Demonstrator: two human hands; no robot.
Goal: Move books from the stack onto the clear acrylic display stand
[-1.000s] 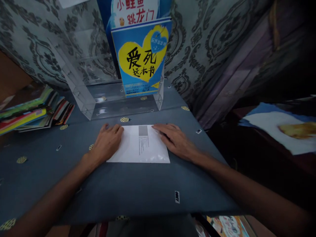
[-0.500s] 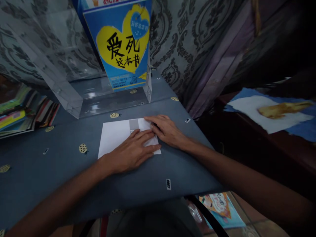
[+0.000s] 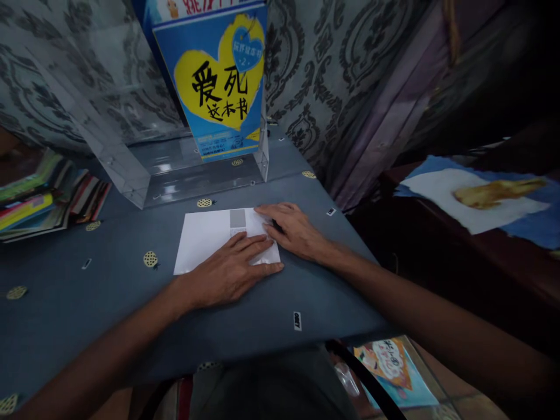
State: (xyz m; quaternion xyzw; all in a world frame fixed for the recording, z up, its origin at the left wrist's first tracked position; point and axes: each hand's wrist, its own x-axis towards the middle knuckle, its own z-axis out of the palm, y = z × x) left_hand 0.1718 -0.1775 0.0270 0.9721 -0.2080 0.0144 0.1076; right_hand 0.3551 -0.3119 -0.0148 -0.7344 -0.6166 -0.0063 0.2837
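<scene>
A white sheet of paper (image 3: 205,233) lies flat on the cloth-covered table, with a grey rectangle and a little small print near its middle. My left hand (image 3: 230,269) rests palm down across its lower right part, fingers stretched out and thumb pointing right. At the sheet's upper right edge lies my right hand (image 3: 297,232), its fingers extended over the paper and its thumb apart, close to the left fingertips. Part of the right edge is hidden under the hands.
Behind the paper, a clear acrylic stand (image 3: 201,181) holds a blue book (image 3: 219,87) with a yellow heart. Stacked books (image 3: 48,198) sit at the left. To the right are a blue-and-white cloth (image 3: 472,198) and a dark surface. Below the table edge lies a colourful book (image 3: 394,370).
The view has shifted slightly. My left hand's fingers have moved a little over the sheet, showing more of the small print. My right hand stays at the upper right edge.
</scene>
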